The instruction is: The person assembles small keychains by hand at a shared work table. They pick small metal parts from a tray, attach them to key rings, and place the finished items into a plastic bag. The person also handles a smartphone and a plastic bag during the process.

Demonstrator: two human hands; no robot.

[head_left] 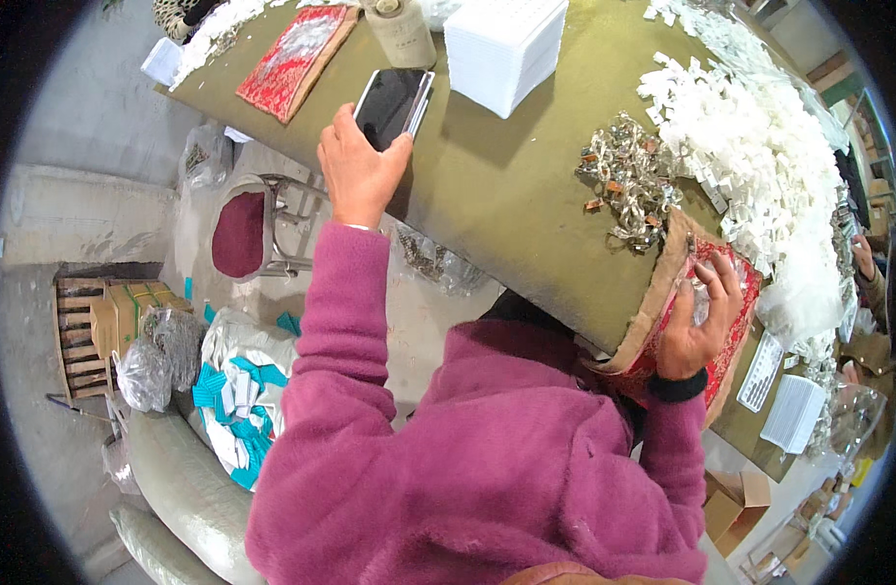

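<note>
My left hand point(362, 175) grips the near end of a dark-screened smartphone point(394, 105) at the table's left side, thumb and fingers along its edges. Over to the right, my right hand point(695, 336) rests above a red patterned cloth mat point(653, 331) with a tan border. Its fingers are bent and spread apart, and a small shiny clear patch shows between thumb and fingers; I cannot make out what it is. Just beyond that mat lies a heap of small metal parts point(628, 180). A large pile of small white plastic pieces point(750, 156) spreads behind it.
On the green table point(526, 195) stand a tall stack of white trays point(506, 49) and a beige jar point(401, 34). Another red mat point(297, 58) lies far left. Flat white trays point(794, 414) sit near the right edge. A stool point(241, 234) and sacks point(184, 468) are left.
</note>
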